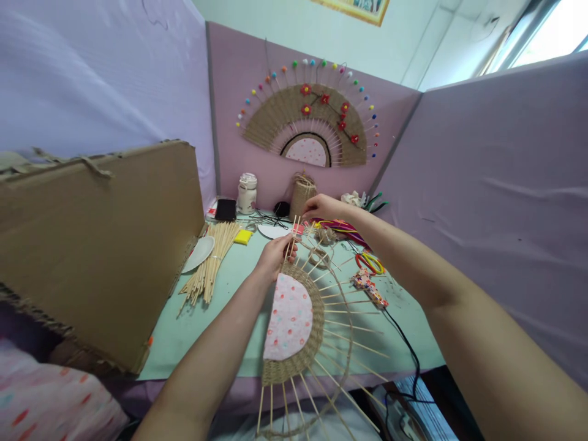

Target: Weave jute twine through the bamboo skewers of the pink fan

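Note:
A half-round woven fan [316, 324] is tilted on its side in front of me, with a pink flower-print cloth centre [289, 318] and thin wooden sticks fanning out to the right and below. My left hand [278, 252] grips the sticks at its upper end, fingers wrapped round them. Just above the stick tips is my right hand [318, 208], its fingers bent and pinched together; what they hold is too small to make out. A strand of twine [351, 331] curves loosely across the outer sticks.
Bundled sticks [215, 257] and a white plate [199, 254] lie left, beside a cardboard sheet [114, 245]. Scissors [370, 263] and a patterned glue gun [370, 289] with a black cord lie right. A twine spool [302, 191] stands behind; a finished fan [316, 116] hangs on the wall.

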`<state>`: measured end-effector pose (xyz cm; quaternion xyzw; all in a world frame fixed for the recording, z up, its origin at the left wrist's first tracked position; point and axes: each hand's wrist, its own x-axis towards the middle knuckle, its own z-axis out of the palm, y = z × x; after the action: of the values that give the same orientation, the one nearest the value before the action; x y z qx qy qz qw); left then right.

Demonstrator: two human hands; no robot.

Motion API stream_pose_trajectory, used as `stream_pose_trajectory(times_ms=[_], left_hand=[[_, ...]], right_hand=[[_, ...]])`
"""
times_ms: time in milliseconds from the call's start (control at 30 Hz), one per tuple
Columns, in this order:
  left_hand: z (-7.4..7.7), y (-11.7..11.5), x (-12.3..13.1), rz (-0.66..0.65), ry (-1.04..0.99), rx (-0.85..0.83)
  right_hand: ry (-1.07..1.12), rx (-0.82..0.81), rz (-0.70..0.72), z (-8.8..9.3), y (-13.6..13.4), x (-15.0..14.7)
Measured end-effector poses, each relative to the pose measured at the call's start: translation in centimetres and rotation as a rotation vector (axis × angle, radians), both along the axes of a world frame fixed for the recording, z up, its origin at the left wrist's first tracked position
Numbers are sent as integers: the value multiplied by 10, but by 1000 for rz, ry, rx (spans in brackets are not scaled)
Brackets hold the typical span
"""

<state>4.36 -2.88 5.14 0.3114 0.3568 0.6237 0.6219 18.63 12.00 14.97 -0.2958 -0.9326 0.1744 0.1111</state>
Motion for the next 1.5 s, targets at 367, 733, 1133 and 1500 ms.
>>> stream_pose_trajectory(times_ms=[367, 733, 1133, 1500], left_hand=[[1, 0, -1, 23, 57, -36], [-1, 3, -5, -1, 1, 6], [0, 4, -6, 40, -3, -13], [0, 0, -11, -192, -176, 25]], right_hand=[[72, 52, -3, 17, -57, 38], [23, 6, 61, 14, -80, 49], [58, -77, 32, 12, -74, 51], [114, -58, 4, 6, -62, 62]])
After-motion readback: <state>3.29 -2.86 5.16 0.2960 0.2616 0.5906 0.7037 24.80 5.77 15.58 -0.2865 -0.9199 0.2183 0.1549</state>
